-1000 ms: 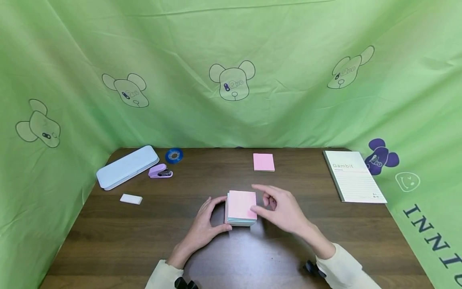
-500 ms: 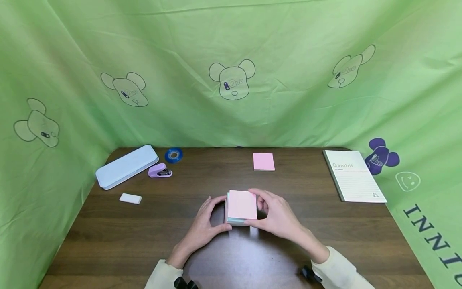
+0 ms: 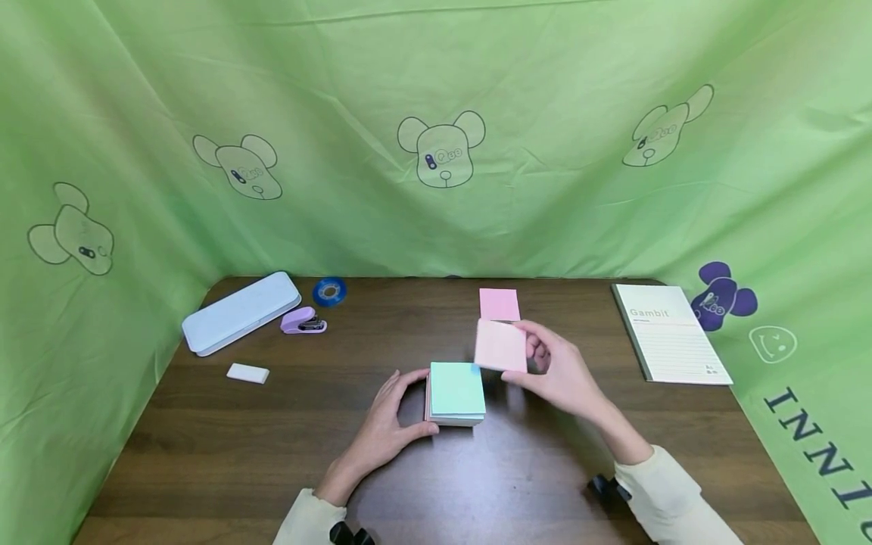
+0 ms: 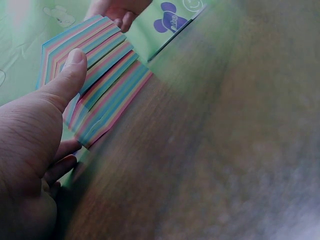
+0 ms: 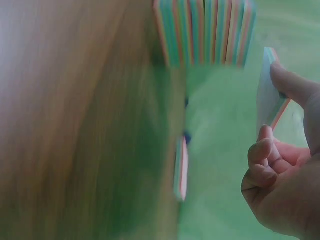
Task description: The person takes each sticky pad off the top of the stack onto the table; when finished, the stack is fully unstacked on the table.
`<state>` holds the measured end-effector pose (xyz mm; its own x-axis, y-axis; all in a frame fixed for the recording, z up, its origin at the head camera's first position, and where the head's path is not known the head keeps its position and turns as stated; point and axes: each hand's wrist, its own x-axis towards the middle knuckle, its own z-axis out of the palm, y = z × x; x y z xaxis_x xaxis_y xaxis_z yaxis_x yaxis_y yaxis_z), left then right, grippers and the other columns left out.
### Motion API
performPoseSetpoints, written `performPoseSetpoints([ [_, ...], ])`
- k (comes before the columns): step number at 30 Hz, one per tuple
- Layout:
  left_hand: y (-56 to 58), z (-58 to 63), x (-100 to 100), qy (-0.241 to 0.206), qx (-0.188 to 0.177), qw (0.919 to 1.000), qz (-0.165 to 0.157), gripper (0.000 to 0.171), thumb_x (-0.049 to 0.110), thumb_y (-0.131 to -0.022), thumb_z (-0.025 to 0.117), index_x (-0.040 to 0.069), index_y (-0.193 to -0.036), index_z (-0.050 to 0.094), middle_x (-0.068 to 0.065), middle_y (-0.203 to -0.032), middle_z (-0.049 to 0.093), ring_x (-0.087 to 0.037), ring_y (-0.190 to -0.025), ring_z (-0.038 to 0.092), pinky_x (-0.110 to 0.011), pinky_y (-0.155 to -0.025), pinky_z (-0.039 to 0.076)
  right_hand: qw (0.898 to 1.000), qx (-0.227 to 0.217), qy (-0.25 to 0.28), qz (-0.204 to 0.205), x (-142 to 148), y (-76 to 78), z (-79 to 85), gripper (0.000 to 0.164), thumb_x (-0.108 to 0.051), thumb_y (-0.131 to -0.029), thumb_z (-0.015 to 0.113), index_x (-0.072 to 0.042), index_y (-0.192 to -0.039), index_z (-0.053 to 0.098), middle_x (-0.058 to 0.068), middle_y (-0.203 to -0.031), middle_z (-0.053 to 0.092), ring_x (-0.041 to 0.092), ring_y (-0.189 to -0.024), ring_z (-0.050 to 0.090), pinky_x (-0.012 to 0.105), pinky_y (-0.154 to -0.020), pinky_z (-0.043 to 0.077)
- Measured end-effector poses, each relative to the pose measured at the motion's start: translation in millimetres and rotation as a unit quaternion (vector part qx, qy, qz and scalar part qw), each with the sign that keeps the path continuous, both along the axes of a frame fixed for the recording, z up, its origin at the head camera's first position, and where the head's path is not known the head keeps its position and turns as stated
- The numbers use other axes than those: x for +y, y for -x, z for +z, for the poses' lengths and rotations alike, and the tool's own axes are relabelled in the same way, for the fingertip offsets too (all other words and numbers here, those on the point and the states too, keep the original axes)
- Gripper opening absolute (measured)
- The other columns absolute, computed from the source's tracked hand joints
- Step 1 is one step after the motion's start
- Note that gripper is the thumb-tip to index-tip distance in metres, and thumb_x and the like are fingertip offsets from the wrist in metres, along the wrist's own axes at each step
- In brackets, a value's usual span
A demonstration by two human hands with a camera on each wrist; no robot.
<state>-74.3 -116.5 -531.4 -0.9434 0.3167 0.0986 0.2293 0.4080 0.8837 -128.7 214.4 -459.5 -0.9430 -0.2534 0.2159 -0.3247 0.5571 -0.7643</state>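
Currently right hand (image 3: 560, 372) has a thin square pink pad (image 3: 500, 347) pinched between thumb and index finger, other fingers curled in; pad is lifted off the table, flat pink top, layered coloured edge in the right wrist view. Left hand (image 3: 388, 418) is clamped on a square paper stack (image 3: 456, 387), thumb on near side, index at the far corner. Stack sits on the table, just left of and nearer than the right grip: mint sheet on top, sides banded pink, yellow, blue.

Just beyond the right grip, a second pink pad (image 3: 499, 303) lies flat, matte. Table (image 3: 306, 462) is dark wood grain. Right of that grip, a white ruled notebook (image 3: 671, 333) reads "Gambit"; small print unreadable.

Left and beyond the left grip: smooth white rectangular block (image 3: 247, 373), glossy lilac stapler (image 3: 303, 322), blue tape roll (image 3: 330, 291), long pale-blue case (image 3: 241, 313) with rounded corners.

Behind both grips, creased green cloth (image 3: 327, 68) with outlined bear heads; big dark letters far right of the right grip read "INNI", next one cut off.
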Motion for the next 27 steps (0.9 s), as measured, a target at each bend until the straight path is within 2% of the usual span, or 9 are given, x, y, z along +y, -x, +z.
performPoseSetpoints([
  [6, -0.5, 0.2, 0, 0.001, 0.003, 1.0000, 0.000, 0.084, 0.034, -0.089, 0.096, 0.018, -0.161, 0.055, -0.004, -0.164, 0.058, -0.045, -0.165, 0.029, -0.074, -0.133, 0.019, 0.998, 0.002, -0.051, -0.035, 38, 22.8, -15.2, 0.073, -0.011, -0.080, 0.101, -0.002, -0.143, 0.065, 0.006, -0.095, 0.059, 0.017, -0.081, 0.054, 0.020, -0.067, 0.045],
  [10, -0.9, 0.0, 0, 0.002, 0.003, 1.0000, 0.000, 0.085, 0.035, -0.089, 0.096, 0.019, -0.161, 0.055, -0.004, -0.164, 0.057, -0.048, -0.165, 0.028, -0.075, -0.132, 0.020, 0.993, 0.001, -0.105, -0.053, 59, 31.2, -26.1, 0.070, -0.020, -0.083, 0.100, -0.002, -0.142, 0.065, 0.004, -0.094, 0.059, 0.016, -0.078, 0.053, 0.023, -0.065, 0.042],
  [14, -1.0, -0.2, -1, -0.001, 0.006, 1.0000, 0.001, 0.085, 0.034, -0.088, 0.096, 0.019, -0.161, 0.055, -0.005, -0.164, 0.057, -0.048, -0.165, 0.029, -0.075, -0.132, 0.020, 0.989, -0.002, -0.132, -0.059, 74, 37.8, -34.4, 0.069, -0.027, -0.085, 0.098, -0.001, -0.140, 0.066, 0.005, -0.091, 0.061, 0.017, -0.076, 0.053, 0.028, -0.064, 0.041],
  [16, -1.2, 0.4, -1, -0.001, 0.004, 1.0000, 0.002, 0.085, 0.033, -0.088, 0.096, 0.019, -0.161, 0.055, -0.005, -0.164, 0.057, -0.048, -0.165, 0.028, -0.075, -0.132, 0.020, 0.988, -0.002, -0.141, -0.057, 79, 40.8, -38.5, 0.071, -0.029, -0.085, 0.097, 0.001, -0.141, 0.065, 0.006, -0.089, 0.061, 0.018, -0.075, 0.054, 0.031, -0.064, 0.042],
  [19, -1.2, 0.8, -1, 0.000, 0.000, 1.0000, 0.003, 0.085, 0.033, -0.089, 0.096, 0.019, -0.161, 0.055, -0.004, -0.164, 0.057, -0.048, -0.165, 0.028, -0.074, -0.132, 0.020, 0.984, 0.004, -0.169, -0.058, 85, 44.6, -45.5, 0.083, -0.035, -0.084, 0.097, 0.006, -0.147, 0.060, 0.003, -0.088, 0.061, 0.018, -0.075, 0.055, 0.036, -0.064, 0.044],
  [21, -1.3, 1.1, -1, 0.003, -0.003, 1.0000, 0.003, 0.084, 0.034, -0.089, 0.096, 0.019, -0.161, 0.055, -0.004, -0.164, 0.057, -0.048, -0.165, 0.027, -0.075, -0.132, 0.020, 0.982, 0.018, -0.177, -0.060, 86, 45.8, -48.7, 0.087, -0.033, -0.083, 0.097, 0.006, -0.149, 0.058, 0.003, -0.087, 0.060, 0.020, -0.075, 0.055, 0.039, -0.064, 0.044],
  [23, -1.1, 1.0, -1, 0.005, -0.003, 1.0000, 0.003, 0.084, 0.034, -0.089, 0.096, 0.019, -0.161, 0.055, -0.004, -0.164, 0.057, -0.048, -0.165, 0.027, -0.075, -0.132, 0.020, 0.980, 0.039, -0.180, -0.069, 86, 46.3, -51.0, 0.082, -0.030, -0.082, 0.098, 0.004, -0.147, 0.062, 0.003, -0.086, 0.061, 0.020, -0.076, 0.055, 0.040, -0.064, 0.044],
  [27, -0.8, 1.5, 0, 0.008, 0.003, 1.0000, 0.002, 0.085, 0.034, -0.089, 0.096, 0.018, -0.161, 0.055, -0.005, -0.163, 0.058, -0.046, -0.165, 0.030, -0.072, -0.133, 0.020, 0.977, 0.073, -0.176, -0.094, 80, 46.6, -52.8, 0.056, -0.022, -0.086, 0.096, -0.002, -0.134, 0.076, 0.003, -0.084, 0.062, 0.020, -0.073, 0.057, 0.039, -0.060, 0.045],
])
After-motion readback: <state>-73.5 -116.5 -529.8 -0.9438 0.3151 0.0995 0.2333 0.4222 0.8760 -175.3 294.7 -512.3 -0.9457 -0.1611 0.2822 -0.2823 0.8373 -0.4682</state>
